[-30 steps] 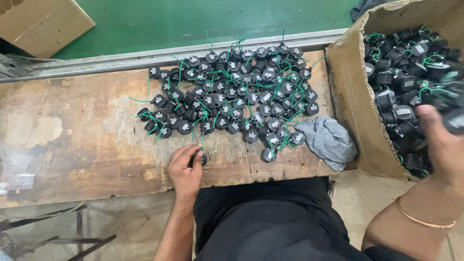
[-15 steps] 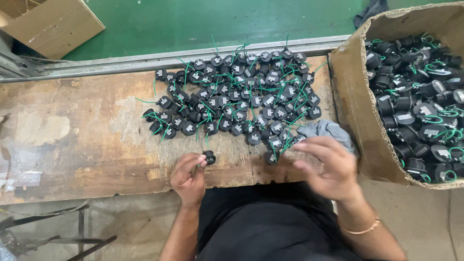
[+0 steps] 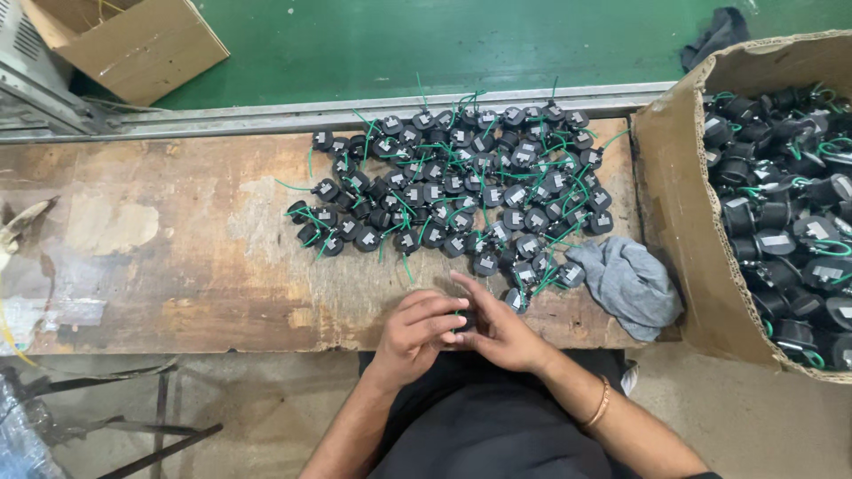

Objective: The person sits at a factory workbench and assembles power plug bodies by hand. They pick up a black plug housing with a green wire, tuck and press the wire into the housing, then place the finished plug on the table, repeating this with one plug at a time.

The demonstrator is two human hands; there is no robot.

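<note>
Meeting at the bench's near edge, left hand (image 3: 417,328) and right hand (image 3: 497,328) close together around one small black part (image 3: 465,321), mostly hidden between the fingers; its axis cannot be told. Bench (image 3: 177,257): worn, scuffed wood, patchy finish. Heap of black round parts with green wires (image 3: 461,191): toward the far edge, leads pointing all ways. Grey cloth (image 3: 628,284): crumpled, near right corner. Cardboard box (image 3: 679,222): beside the right edge, filled with like parts. Left half of bench offers open room.
</note>
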